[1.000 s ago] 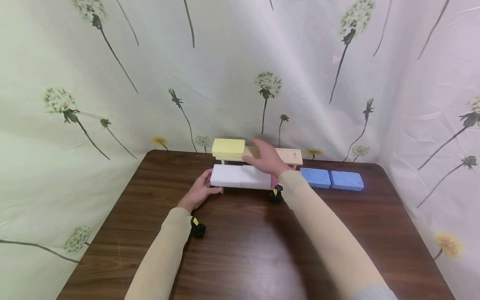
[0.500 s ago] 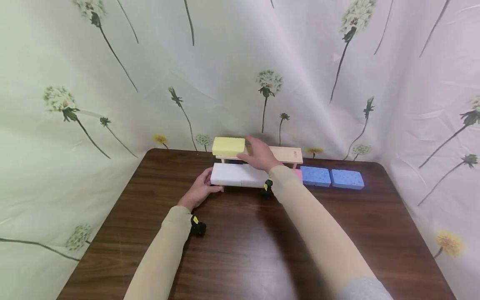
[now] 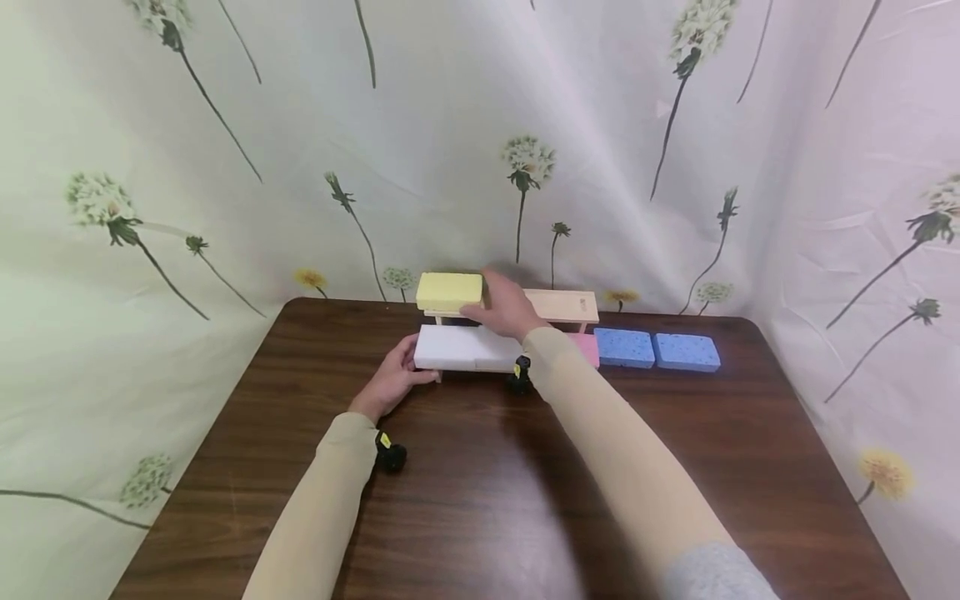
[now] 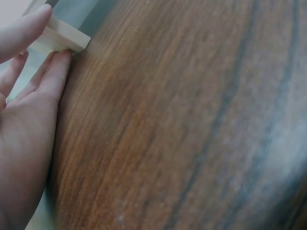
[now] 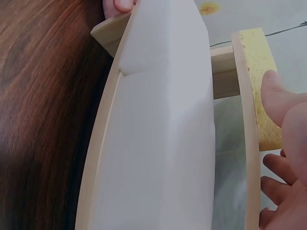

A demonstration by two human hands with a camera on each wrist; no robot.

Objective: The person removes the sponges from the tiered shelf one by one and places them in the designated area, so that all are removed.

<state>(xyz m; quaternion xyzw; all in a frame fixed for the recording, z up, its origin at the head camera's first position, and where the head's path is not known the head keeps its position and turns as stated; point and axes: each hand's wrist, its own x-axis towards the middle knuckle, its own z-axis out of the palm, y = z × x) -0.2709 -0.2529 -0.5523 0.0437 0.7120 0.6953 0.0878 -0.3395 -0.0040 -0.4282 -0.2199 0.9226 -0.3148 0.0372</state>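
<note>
A two-tier wooden rack (image 3: 558, 306) stands at the table's back. On its upper tier, at the left end, sits a yellow sponge (image 3: 448, 290). My right hand (image 3: 510, 307) pinches the sponge's right end, thumb at the front and index finger behind; in the right wrist view the thumb (image 5: 274, 98) lies against its yellow face. Two white sponge blocks (image 3: 444, 346) lie end to end along the lower tier, the right one partly covered by my right hand and sleeve. My left hand (image 3: 392, 379) holds the rack's left end, thumb in front, fingers at the wooden leg (image 4: 67, 36).
A pink sponge (image 3: 585, 348), partly behind my right sleeve, shows right of the white blocks. Two blue sponges (image 3: 624, 347) lie side by side farther right on the dark wooden table (image 3: 465, 475). A flower-printed cloth (image 3: 450, 167) hangs close behind the rack.
My right hand has moved left along the upper tier to the yellow sponge and closed on its end. The pink sponge shows more. My left hand stays at the rack's end.
</note>
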